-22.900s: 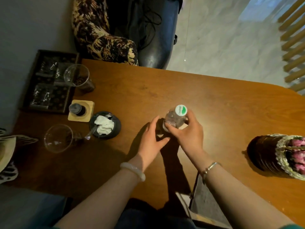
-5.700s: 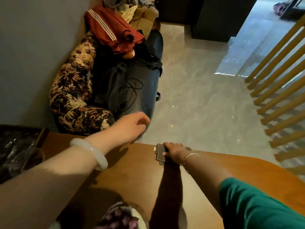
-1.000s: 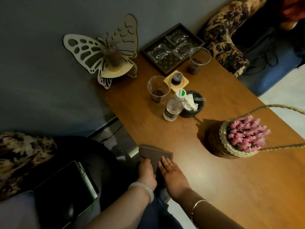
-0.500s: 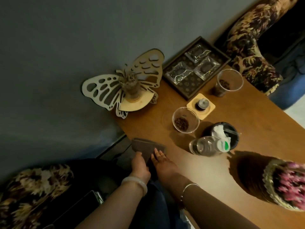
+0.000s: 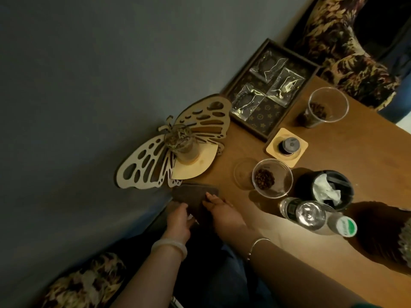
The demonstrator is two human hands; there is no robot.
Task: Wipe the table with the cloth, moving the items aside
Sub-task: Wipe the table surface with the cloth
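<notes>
Cloth (image 5: 191, 194) lies folded at the edge of the table (image 5: 322, 252), just on the near side of the butterfly stand (image 5: 142, 167). The right hand (image 5: 222, 214) presses it flat, fingers straight, set for a wiping push. The left hand (image 5: 180, 218) waits beside it; gripping or not, I can't tell. Cup (image 5: 272, 177) and bottle (image 5: 311, 215) stand right of the butterfly, likely moved off this stretch. Brown wood, grey wall (image 5: 89, 85).

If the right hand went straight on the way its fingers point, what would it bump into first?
Most likely the wooden butterfly stand, just beyond the cloth that the right hand presses; its lower wing lies in that line, though depth is unclear.
</notes>
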